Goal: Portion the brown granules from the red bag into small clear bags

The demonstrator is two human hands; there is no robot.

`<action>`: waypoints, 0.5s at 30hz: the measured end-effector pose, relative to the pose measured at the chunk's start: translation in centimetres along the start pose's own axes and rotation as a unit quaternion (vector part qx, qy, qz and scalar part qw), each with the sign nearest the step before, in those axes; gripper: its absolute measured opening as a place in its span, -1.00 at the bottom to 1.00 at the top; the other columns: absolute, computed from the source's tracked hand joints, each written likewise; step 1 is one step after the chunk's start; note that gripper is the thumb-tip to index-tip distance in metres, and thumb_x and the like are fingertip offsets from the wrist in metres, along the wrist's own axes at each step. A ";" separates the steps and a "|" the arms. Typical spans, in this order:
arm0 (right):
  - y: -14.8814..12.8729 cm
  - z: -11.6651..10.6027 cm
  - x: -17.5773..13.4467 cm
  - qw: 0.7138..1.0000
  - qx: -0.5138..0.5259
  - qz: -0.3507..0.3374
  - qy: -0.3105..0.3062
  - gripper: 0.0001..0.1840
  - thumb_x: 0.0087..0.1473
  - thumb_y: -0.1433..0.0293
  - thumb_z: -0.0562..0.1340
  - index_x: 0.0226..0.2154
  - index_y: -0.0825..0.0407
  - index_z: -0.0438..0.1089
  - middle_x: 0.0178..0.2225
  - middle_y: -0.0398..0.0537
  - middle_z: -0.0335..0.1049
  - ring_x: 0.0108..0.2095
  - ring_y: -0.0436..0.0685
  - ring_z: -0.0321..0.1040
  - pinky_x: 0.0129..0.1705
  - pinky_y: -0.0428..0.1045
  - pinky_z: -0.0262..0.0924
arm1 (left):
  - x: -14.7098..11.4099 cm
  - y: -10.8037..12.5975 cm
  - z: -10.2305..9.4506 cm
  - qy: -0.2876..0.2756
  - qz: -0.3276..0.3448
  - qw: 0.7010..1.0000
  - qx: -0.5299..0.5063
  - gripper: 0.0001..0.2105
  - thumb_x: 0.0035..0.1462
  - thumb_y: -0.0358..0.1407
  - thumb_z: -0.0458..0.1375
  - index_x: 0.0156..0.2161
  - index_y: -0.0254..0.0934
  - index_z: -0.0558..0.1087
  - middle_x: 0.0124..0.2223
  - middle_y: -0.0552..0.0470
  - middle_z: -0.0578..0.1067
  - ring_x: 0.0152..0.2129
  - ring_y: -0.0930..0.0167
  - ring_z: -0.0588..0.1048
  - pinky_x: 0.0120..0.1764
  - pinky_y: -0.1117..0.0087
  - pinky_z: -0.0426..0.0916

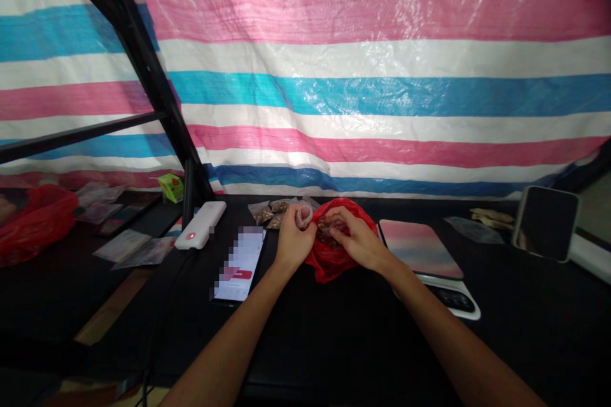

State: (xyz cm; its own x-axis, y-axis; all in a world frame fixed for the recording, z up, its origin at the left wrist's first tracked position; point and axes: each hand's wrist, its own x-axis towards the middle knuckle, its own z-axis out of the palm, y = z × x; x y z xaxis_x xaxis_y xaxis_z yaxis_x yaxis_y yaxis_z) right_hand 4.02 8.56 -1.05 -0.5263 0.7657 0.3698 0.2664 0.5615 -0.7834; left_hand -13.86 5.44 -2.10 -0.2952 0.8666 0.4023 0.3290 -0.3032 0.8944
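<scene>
My left hand (pixel 294 243) is closed around a small clear plastic bag (pixel 304 213), its mouth facing up. Right beside it, a red plastic bag (pixel 329 269) stands wide open with small brown pieces inside, too small to name. My right hand (pixel 352 238) reaches over that opening, thumb and fingers drawn together at the brown pieces; what they pinch is hidden. Behind my left hand lie several filled clear bags (pixel 261 212) of similar brown pieces. To the right of my right hand is a white kitchen scale (pixel 470 308) with a pink and grey top plate (pixel 420 245).
A phone (pixel 241 267) with a lit screen and a white power bank (pixel 201 224) lie to the left. A dark-screened device (pixel 545 224) stands at far right near a flat clear bag (pixel 472 229). Across a gap at left are another red bag (pixel 35 222) and a black metal post (pixel 147 76).
</scene>
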 end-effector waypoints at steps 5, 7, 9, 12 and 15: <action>-1.6 -0.5 -0.2 0.997 0.004 -0.046 0.063 -0.74 0.32 0.35 0.17 0.05 -0.10 0.22 -0.01 -0.02 0.49 -0.03 0.17 0.50 0.06 0.15 0.40 | -0.4 0.2 -0.2 -0.023 0.078 0.989 0.121 -0.88 0.13 -0.43 0.19 -0.21 -0.20 0.49 -0.29 0.08 0.53 -0.32 0.34 0.43 -0.17 0.33 0.29; -2.1 -0.5 -0.3 0.993 -0.038 -0.074 0.088 -0.70 0.31 0.34 0.20 0.07 -0.10 0.23 0.00 0.01 0.45 0.00 0.21 0.47 0.11 0.18 0.37 | -0.6 0.2 -0.3 -0.047 0.107 0.978 0.175 -0.87 0.19 -0.39 0.19 -0.16 -0.17 0.52 -0.22 0.04 0.57 -0.26 0.29 0.45 -0.14 0.28 0.29; -2.6 -0.3 -0.5 0.984 -0.105 -0.107 0.095 -0.68 0.28 0.38 0.23 0.07 -0.10 0.29 0.04 0.05 0.41 0.08 0.25 0.41 0.18 0.20 0.33 | -0.7 0.2 -0.4 -0.058 0.117 0.970 0.205 -0.87 0.21 -0.34 0.21 -0.13 -0.16 0.53 -0.17 0.01 0.58 -0.21 0.25 0.46 -0.12 0.24 0.29; -2.9 0.2 -0.6 0.969 -0.176 -0.148 0.090 -0.63 0.29 0.46 0.19 0.11 -0.14 0.37 0.13 0.06 0.33 0.18 0.24 0.34 0.24 0.19 0.30 | -0.8 0.1 -0.4 -0.062 0.112 0.967 0.220 -0.87 0.19 -0.30 0.25 -0.14 -0.18 0.51 -0.17 -0.01 0.57 -0.20 0.22 0.47 -0.12 0.23 0.31; -2.7 0.5 -0.6 0.961 -0.203 -0.169 0.085 -0.55 0.33 0.49 0.13 0.17 -0.20 0.38 0.23 0.01 0.31 0.23 0.22 0.33 0.28 0.18 0.29 | -0.8 -0.1 -0.2 -0.065 0.112 0.968 0.215 -0.88 0.19 -0.31 0.25 -0.15 -0.19 0.49 -0.18 -0.01 0.56 -0.18 0.22 0.48 -0.09 0.22 0.32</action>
State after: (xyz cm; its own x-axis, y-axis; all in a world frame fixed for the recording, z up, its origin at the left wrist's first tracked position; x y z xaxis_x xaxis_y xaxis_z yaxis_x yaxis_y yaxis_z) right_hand 3.18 6.46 0.61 -0.5084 0.5382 0.6722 0.4137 0.8373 -0.3574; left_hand -13.82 4.72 -2.47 -0.0660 0.8491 0.5241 0.7234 -0.3211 0.6113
